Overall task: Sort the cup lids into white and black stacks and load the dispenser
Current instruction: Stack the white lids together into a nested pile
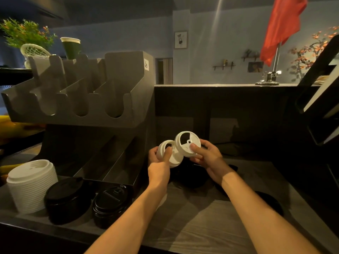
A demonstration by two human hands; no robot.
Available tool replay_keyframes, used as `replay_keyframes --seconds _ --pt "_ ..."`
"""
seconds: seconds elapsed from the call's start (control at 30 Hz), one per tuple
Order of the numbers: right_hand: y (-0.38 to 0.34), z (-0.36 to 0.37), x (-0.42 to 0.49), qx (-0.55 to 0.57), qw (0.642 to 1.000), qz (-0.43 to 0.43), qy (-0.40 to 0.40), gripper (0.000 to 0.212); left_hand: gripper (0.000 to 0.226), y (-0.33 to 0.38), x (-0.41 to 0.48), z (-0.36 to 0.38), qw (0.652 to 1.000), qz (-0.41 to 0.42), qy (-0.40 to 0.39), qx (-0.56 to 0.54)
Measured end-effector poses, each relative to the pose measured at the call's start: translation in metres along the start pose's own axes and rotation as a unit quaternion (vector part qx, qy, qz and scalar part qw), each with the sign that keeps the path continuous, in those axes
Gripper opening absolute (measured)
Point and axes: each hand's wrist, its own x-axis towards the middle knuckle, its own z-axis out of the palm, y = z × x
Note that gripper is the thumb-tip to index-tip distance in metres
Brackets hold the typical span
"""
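Observation:
My left hand [159, 158] grips a small stack of white lids [169, 154], held in the air over the counter. My right hand [205, 154] pinches a single white lid [187, 144] tilted against that stack, the two touching. At the left stand a tall stack of white lids [31, 186] and two stacks of black lids [64, 198] [110, 204]. The grey lid dispenser [82, 96] rises behind them; its upper and lower slots look bare. Loose black lids [190, 177] lie in the shadow under my hands.
A wood-grain counter [192, 226] carries everything. More dark lids [269, 204] lie at the right. A green paper cup [70, 47] and a plant [25, 33] stand behind the dispenser. A dark slanted rack [319, 107] closes off the right side.

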Motion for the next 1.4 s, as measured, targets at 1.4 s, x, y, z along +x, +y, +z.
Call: replay_keyframes --seconds 1.4 --pt "0.019 -0.024 0.011 -0.714 0.698 -0.045 0.039 0.047 0.035 -0.011 0.009 0.009 0.996 0.038 -0.053 0.055"
